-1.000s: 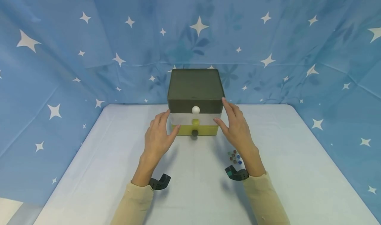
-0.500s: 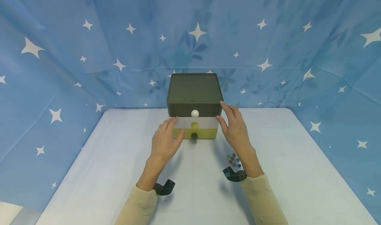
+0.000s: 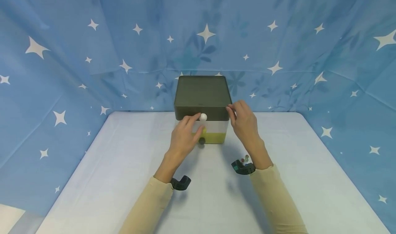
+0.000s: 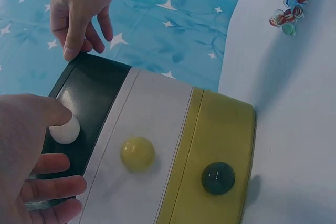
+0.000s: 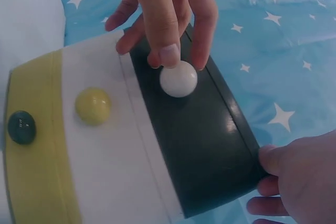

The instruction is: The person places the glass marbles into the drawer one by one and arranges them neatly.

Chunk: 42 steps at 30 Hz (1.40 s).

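A stacked drawer box stands at the back of the table, with a dark green top tier (image 3: 202, 89), a white middle tier (image 3: 216, 126) and a yellow-green bottom tier (image 3: 215, 138). Each tier has a round knob: white (image 5: 178, 81), yellow (image 4: 137, 154), dark green (image 4: 218, 178). My left hand (image 3: 182, 137) is at the white knob, thumb and forefinger spread about it and the thumb overlapping its edge in the wrist views. My right hand (image 3: 245, 122) pinches the front right corner of the dark green tier. All drawers look closed.
Several glass marbles (image 4: 289, 15) lie on the white tabletop (image 3: 130, 151) to the right of the box, partly hidden by my right wrist in the head view. A blue star-patterned curtain (image 3: 139, 48) hangs behind the table and along its sides.
My left hand has moved right from the box's left side to the white knob. My right hand's fingers have drawn together at the box's corner. The box has not visibly moved.
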{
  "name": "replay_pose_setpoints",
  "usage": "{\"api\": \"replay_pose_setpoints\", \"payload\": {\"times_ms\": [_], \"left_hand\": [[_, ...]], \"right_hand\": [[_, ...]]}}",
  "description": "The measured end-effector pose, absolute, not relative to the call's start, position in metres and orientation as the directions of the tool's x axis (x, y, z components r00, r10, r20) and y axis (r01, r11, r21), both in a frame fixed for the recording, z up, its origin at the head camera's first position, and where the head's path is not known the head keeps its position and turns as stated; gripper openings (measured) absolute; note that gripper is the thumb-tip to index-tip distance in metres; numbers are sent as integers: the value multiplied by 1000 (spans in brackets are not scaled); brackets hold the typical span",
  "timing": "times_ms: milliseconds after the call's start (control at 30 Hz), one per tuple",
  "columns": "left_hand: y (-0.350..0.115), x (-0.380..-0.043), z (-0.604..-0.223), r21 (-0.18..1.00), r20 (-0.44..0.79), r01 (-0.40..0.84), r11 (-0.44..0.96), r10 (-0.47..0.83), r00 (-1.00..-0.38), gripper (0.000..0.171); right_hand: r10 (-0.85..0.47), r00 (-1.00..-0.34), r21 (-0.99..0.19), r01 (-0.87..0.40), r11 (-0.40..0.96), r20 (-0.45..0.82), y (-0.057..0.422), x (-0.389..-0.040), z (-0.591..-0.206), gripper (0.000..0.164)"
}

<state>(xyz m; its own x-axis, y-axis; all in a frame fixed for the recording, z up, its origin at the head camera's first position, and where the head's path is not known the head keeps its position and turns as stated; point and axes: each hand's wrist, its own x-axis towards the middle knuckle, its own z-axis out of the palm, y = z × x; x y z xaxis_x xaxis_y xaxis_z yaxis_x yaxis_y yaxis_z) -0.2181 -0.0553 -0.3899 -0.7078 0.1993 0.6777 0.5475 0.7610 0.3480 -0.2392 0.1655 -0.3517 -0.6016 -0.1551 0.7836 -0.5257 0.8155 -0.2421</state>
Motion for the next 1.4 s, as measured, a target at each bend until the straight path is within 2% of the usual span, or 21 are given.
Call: {"api": "replay_pose_setpoints", "payload": {"times_ms": [200,367,800,1400], "left_hand": [[-46,-224,-389,320,710,594,738,228,-666,36],[-41,-230,-389,320,723,604,730,223,-654,34],[-33,-238,-386,447,685,590,672,166,-709,26],[-35,-235,-381,483,664,573,662,149,-732,22]], "right_hand": [[-168,-676,-270,-493,827,718,172,-241,-344,18],[-176,-701,-283,-486,827,691,175,-242,-341,18],[-190,-703,-294,-506,811,686,176,-243,-337,17],[-219,-742,-308,-502,808,634,173,-243,-329,18]]}}
